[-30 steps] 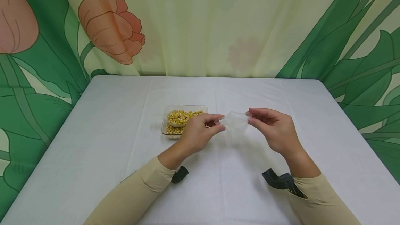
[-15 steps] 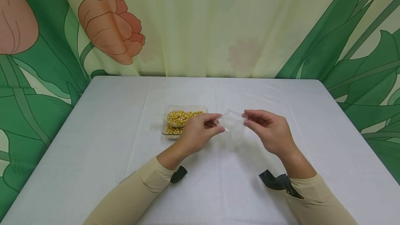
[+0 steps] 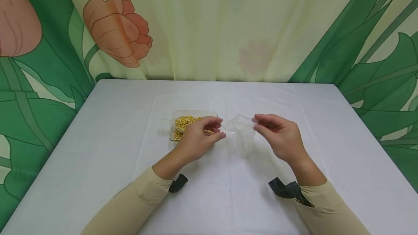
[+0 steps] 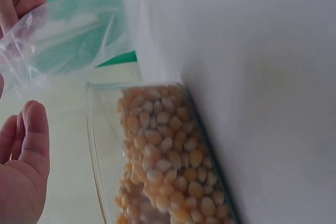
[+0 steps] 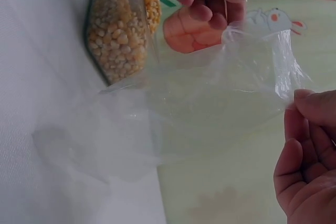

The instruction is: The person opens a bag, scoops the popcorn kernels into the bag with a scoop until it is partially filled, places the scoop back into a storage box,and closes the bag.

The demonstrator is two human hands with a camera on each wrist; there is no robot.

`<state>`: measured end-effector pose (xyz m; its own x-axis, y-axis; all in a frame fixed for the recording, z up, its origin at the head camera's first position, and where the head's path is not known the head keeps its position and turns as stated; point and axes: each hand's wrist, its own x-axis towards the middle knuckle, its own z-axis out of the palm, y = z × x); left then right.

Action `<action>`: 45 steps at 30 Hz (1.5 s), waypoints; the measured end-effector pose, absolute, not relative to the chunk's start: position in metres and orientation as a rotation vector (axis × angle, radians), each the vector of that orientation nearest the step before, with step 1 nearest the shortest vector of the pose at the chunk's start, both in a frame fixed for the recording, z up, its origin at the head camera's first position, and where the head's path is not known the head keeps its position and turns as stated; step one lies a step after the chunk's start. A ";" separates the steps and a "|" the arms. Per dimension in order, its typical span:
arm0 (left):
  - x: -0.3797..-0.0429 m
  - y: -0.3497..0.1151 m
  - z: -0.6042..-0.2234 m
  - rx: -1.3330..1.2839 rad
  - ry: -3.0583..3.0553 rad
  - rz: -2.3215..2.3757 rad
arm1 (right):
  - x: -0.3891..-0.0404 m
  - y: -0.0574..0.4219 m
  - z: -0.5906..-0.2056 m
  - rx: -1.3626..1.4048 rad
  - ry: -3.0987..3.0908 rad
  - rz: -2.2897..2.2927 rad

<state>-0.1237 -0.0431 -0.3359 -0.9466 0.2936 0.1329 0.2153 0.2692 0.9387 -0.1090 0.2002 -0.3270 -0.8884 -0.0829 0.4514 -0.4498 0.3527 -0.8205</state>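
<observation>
A clear plastic bag (image 3: 242,133) hangs over the table, its mouth spread wide. My right hand (image 3: 281,137) pinches the bag's edge between thumb and fingers, plain in the right wrist view, where the bag (image 5: 210,103) droops away. My left hand (image 3: 196,139) is to the left of the bag, thumb and fingers apart with nothing between them. Behind this hand stands a clear rectangular container (image 3: 209,113) of yellow corn kernels (image 3: 185,122), partly hidden by it. Through the container wall in the left wrist view, kernels (image 4: 163,140) are piled high.
A white cloth covers the table (image 3: 130,119). At its far edge hangs a printed curtain (image 3: 212,28) with plants and flowers. Dark wrist mounts (image 3: 287,188) stick out from both sleeves.
My left hand has let go of the bag and moved left, over the front of the container. My right hand has shifted slightly left, still pinching the bag.
</observation>
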 end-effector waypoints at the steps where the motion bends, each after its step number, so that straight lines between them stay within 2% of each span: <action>1: -0.123 -0.046 -0.336 0.490 2.458 1.791 | -0.109 0.200 -0.328 0.471 -2.284 1.561; 17: -0.122 -0.096 -0.340 0.489 2.582 1.760 | -0.115 0.195 -0.339 0.441 -2.315 1.604; 32: -0.121 -0.136 -0.341 0.360 2.676 1.725 | -0.119 0.190 -0.340 0.401 -2.325 1.585; 45: -0.130 -0.169 -0.335 0.032 2.819 1.571 | -0.125 0.193 -0.333 0.414 -2.347 1.512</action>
<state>-0.1303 -0.1689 -0.3350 -0.9961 -0.0241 0.0844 0.0591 0.5265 0.8481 -0.1252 0.1925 -0.3333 -0.9075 -0.0700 0.4142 -0.4060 0.3987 -0.8223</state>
